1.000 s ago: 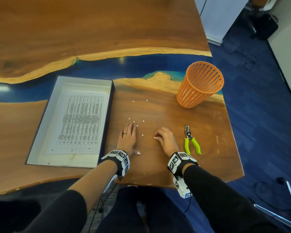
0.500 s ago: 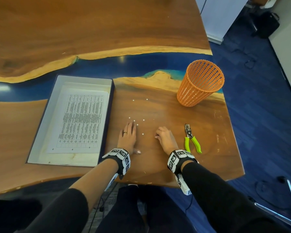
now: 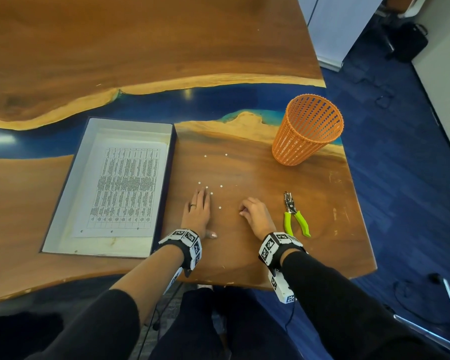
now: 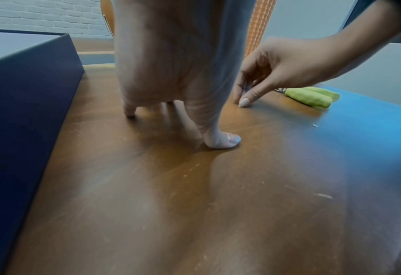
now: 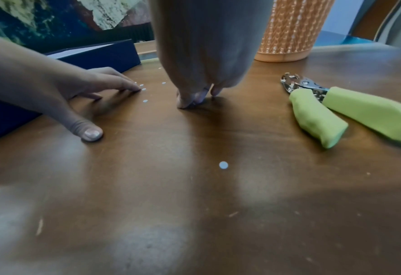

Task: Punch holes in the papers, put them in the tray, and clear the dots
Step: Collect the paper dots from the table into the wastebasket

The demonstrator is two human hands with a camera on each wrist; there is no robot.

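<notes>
You are working on the last part of the job: the papers (image 3: 125,185) are already lying flat in the tray (image 3: 63,203) on your left, holes along their near edge, and the hole punch (image 3: 294,214) is lying idle just right of your right wrist, handles pointing back toward you. What is left is the dots (image 3: 210,189), scattered over the bare table (image 3: 257,255) between the tray and the orange basket (image 3: 308,131).

Your left hand (image 3: 197,213) is lying flat, fingers straight and together, thumb splayed out to the side, holding nothing. Its fingertips are reaching into the nearest cluster of dots, a short ragged row running left to right across your front. Your right hand (image 3: 256,216) is curling its fingers down to the wood, thumb and forefinger closing on a single dot (image 4: 240,106); whether it is actually lifted I cannot tell.

The relation that matters: the cluster is sitting directly ahead of the left fingertips, so that hand is nearer. One lone dot (image 3: 220,207) is lying between your two hands, and two more are lying well beyond, toward the basket, which is standing far right and ahead, on your right hand's side. Another stray dot (image 5: 223,165) is sitting back under your right wrist
</notes>
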